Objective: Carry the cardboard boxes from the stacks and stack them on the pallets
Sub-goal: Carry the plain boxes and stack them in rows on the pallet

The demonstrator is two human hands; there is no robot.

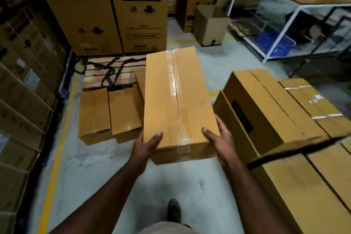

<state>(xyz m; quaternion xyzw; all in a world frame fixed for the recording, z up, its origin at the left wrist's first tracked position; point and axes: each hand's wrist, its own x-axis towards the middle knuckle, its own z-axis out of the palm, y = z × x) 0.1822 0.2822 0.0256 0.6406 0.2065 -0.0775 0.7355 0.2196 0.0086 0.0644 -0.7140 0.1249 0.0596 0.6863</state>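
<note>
Location: above the grey concrete floor (pixel 91 167), held in mid-air at the centre of the head view, a long cardboard box (pixel 176 97).
Axis: long axis runs away from the person toward the wooden pallet (pixel 106 76); the near short end faces the person, the far end reaches toward the tall printed cartons (pixel 106 11).
Tilt: top face looks roughly level; exact tilt cannot be told.
Left hand: left hand (pixel 147 145) grips the near left corner, thumb lying flat on the top face, fingers curled under and hidden.
Right hand: right hand (pixel 220 137) grips the near right corner, thumb on top, fingers wrapped down the side, partly hidden.
Material: plain brown corrugated board, matte, sharp rectangular edges.
Seal: glossy clear tape along the centre seam of the top, wrapping over the near end, slightly wrinkled.
Pallet load: three similar smaller boxes (pixel 95 114) lie flat at the pallet's near edge, touching one another; black straps (pixel 112 74) lie across the bare slats.
Right side: stack of larger boxes (pixel 266 116), one with a dark hand slot, just beside the held box.
Far right: white metal rack (pixel 281 24).
</note>
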